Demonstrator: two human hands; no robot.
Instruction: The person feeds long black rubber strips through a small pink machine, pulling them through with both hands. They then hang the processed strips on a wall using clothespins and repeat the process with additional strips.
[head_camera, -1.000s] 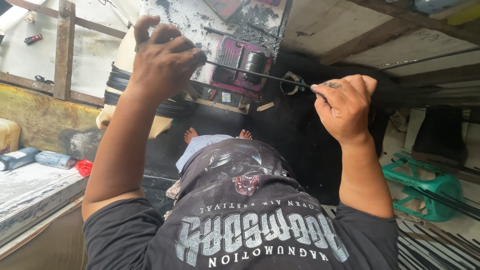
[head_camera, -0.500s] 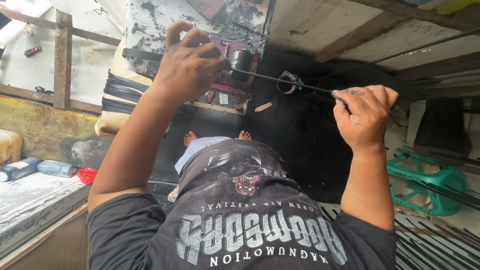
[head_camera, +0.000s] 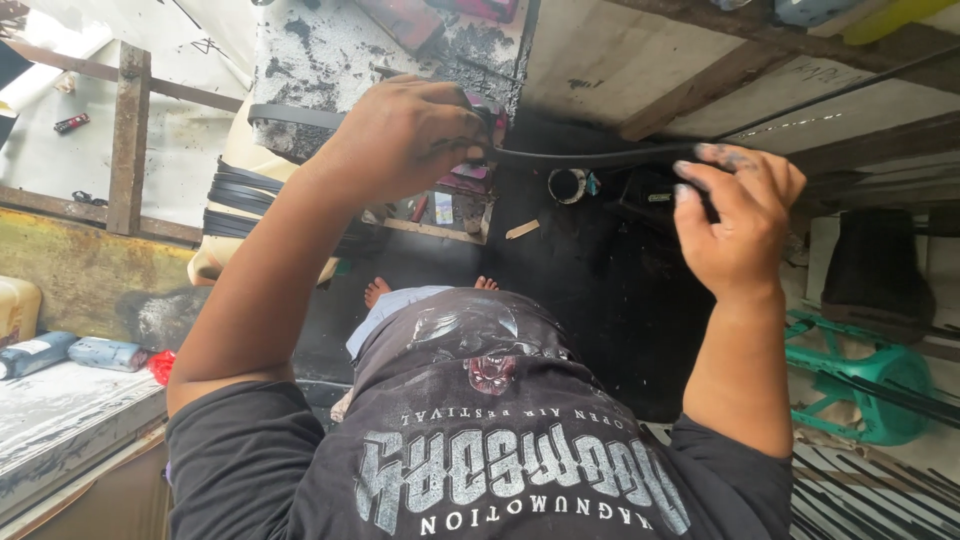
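Both my hands are raised in front of me, stretching a thin black rubber strip (head_camera: 590, 157) level between them. My left hand (head_camera: 405, 135) grips the strip with the fingers curled over it, and a loose end (head_camera: 290, 116) sticks out to the left of the fist. My right hand (head_camera: 735, 215) pinches the other end between thumb and fingertips. Below my arms I see my black printed shirt (head_camera: 490, 450) and my bare feet (head_camera: 378, 290) on the dark floor.
A teal plastic stool (head_camera: 850, 385) lies on its side at the right. Coiled black bands wrap a cream container (head_camera: 235, 195) at the left. Bottles (head_camera: 100, 352) rest on a grey ledge at lower left. A wooden frame (head_camera: 128, 140) stands at upper left.
My view has dropped lower and closer. Both hands moved right and nearer each other, and the strip now looks thicker and is held tighter between them.
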